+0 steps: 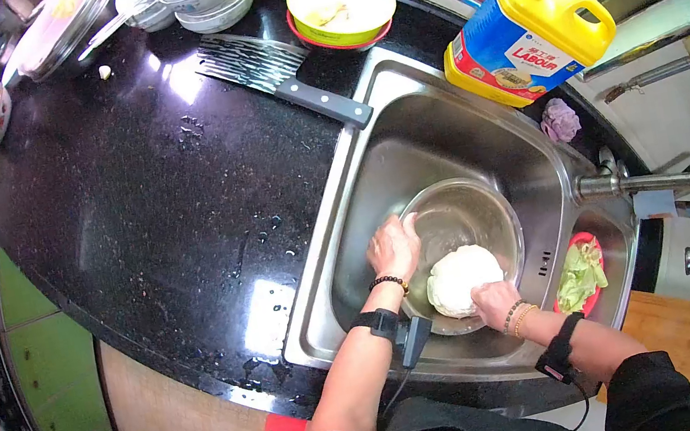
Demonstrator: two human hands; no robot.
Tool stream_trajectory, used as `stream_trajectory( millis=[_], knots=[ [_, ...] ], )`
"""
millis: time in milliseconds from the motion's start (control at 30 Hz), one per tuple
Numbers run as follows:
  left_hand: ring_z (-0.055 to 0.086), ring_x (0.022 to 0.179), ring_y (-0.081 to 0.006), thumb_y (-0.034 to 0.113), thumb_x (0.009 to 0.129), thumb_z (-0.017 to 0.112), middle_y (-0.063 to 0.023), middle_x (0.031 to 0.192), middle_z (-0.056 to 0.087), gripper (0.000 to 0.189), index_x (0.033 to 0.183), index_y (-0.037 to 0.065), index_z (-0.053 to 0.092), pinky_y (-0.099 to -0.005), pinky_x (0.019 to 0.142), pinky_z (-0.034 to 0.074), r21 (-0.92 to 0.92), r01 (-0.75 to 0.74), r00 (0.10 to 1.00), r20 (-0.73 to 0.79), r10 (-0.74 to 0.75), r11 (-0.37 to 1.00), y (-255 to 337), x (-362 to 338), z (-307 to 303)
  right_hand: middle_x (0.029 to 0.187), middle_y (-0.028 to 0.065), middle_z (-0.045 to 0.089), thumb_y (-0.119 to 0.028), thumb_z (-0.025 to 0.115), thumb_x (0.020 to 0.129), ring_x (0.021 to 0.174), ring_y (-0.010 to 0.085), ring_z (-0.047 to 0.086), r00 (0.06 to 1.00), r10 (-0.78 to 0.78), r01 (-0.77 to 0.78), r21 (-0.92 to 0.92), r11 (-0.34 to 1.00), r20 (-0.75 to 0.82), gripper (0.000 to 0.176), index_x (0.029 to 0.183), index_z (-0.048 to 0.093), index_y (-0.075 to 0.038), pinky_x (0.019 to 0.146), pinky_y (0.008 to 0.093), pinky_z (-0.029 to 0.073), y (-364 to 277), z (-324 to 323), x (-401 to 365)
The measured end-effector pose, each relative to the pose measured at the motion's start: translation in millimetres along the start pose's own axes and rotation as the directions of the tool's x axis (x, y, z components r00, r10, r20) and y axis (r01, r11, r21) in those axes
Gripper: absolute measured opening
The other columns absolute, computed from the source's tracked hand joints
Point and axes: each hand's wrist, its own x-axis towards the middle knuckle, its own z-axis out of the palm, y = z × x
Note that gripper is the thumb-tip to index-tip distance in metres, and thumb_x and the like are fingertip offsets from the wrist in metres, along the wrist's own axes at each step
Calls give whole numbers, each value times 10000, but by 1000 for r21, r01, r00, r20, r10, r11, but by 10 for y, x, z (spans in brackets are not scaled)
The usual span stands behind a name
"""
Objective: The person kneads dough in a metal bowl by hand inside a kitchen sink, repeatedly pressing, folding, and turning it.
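A round metal bowl (pixel 460 196) sits in the large basin of the steel sink (pixel 403 128). Inside the bowl, toward its lower side, is a whitish rounded vegetable (pixel 463 278), pale green at its left edge. My left hand (pixel 394 246) is closed on the bowl's left rim, its thumb toward the inside. At the vegetable's lower right, my right hand (pixel 499 305) has its fingers curled against it, the fingertips partly hidden.
A cleaver (pixel 326 102) lies with its handle over the sink's corner. Beyond the sink stand a yellow detergent bottle (pixel 520 35) and a green bowl (pixel 342 6). The faucet (pixel 676 178) arches at right, near leaves in a red container (pixel 595 301) and a wooden board (pixel 685 341).
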Motion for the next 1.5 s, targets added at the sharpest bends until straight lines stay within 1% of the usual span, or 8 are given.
stream_trajectory(
  millis=[867, 967, 1067, 1233, 1300, 1367, 1433, 1500],
  knots=[
    [564, 746, -430, 392, 861, 464, -236, 756, 595, 383, 792, 21, 533, -500, 653, 429, 18, -10, 1000, -21, 10, 1000, 29, 8, 26, 864, 122, 653, -84, 560, 713, 840, 247, 634, 985, 126, -125, -16, 992, 116, 156, 824, 670, -91, 709, 360, 512, -19, 4, 843],
    [565, 745, -431, 398, 859, 464, -235, 755, 596, 392, 776, 22, 535, -500, 653, 430, 34, -50, 998, -46, 52, 998, -2, 47, 25, 842, 134, 651, -142, 610, 658, 830, 262, 632, 967, 182, -187, 12, 982, 178, 143, 775, 672, -88, 727, 364, 505, 69, -11, 1084],
    [570, 758, -422, 416, 857, 460, -230, 760, 600, 404, 774, 28, 539, -499, 659, 435, 47, -47, 999, -15, 48, 998, 3, 19, 21, 883, 137, 648, -293, 764, 535, 860, 262, 624, 851, 19, 7, -47, 999, 525, 399, 848, 665, -67, 756, 380, 498, 146, -158, 1217],
    [575, 773, -408, 423, 857, 456, -229, 772, 600, 411, 783, 30, 551, -483, 669, 441, 77, -52, 999, 19, 51, 996, 18, 13, -8, 921, 156, 635, -392, 686, 645, 873, 294, 613, 957, 116, -110, -38, 993, 267, 480, 995, 624, -70, 767, 382, 489, 90, -32, 796],
    [577, 771, -407, 422, 856, 458, -229, 767, 601, 414, 779, 27, 553, -482, 667, 443, 70, -52, 999, -2, 52, 996, -4, 28, 16, 931, 162, 629, -458, 645, 683, 910, 296, 600, 964, -57, 47, 43, 998, 260, 492, 969, 629, -59, 801, 392, 472, 27, -345, 549],
    [578, 770, -405, 420, 855, 459, -228, 766, 602, 413, 779, 25, 554, -482, 667, 444, 53, -47, 999, 0, 47, 997, -4, 19, 6, 986, 177, 606, -522, 636, 674, 947, 308, 583, 923, -70, 69, 17, 997, 378, 570, 992, 617, -49, 817, 392, 458, -36, -712, 598],
    [580, 769, -403, 418, 854, 460, -227, 765, 602, 413, 779, 23, 555, -481, 668, 446, 40, -50, 999, -5, 51, 998, 20, 36, -3, 1075, 179, 570, -606, 654, 606, 1013, 310, 546, 970, -163, 162, 20, 987, 182, 707, 1038, 604, -48, 839, 406, 434, -80, -838, 759],
    [581, 776, -403, 415, 852, 460, -229, 769, 603, 408, 785, 24, 558, -480, 675, 448, 43, -45, 999, 18, 44, 998, 19, 37, -19, 1096, 166, 555, -592, 674, 582, 1042, 305, 519, 964, -131, 149, -58, 987, 231, 725, 1070, 584, -63, 853, 421, 416, -242, -844, 938]
  ],
)
